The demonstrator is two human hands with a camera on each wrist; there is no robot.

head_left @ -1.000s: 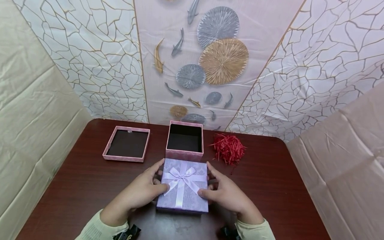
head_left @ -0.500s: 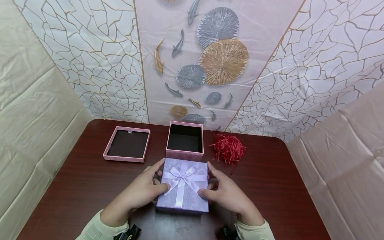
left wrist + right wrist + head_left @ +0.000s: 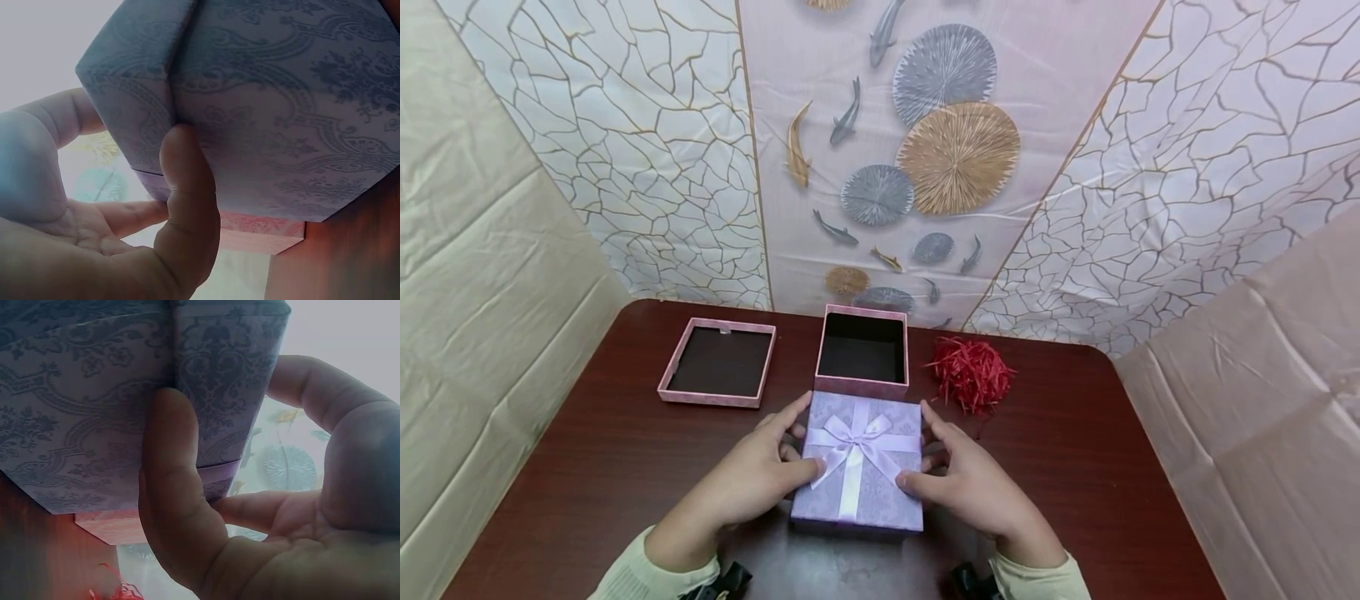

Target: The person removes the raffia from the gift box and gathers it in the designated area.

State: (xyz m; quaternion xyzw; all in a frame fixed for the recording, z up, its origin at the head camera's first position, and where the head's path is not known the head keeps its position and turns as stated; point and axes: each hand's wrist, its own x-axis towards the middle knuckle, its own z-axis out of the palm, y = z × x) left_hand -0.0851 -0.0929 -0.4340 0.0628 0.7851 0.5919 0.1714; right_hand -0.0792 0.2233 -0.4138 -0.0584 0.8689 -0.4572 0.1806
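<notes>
"Where does the square lavender patterned box with its satin bow (image 3: 867, 482) lie from each grip?"
"Midway between, at the near middle of the dark red wooden counter (image 3: 1052, 417): left hand (image 3: 762, 468) on its left side, right hand (image 3: 958, 482) on its right, neither nearer."
"And their hold?"
"Both pinch it, thumbs on top, fingers curled against the sides."
"Long axis?"
"Nearly square, so I can't tell. The open pink box with black lining (image 3: 861, 387) stands just past its far edge."
</notes>
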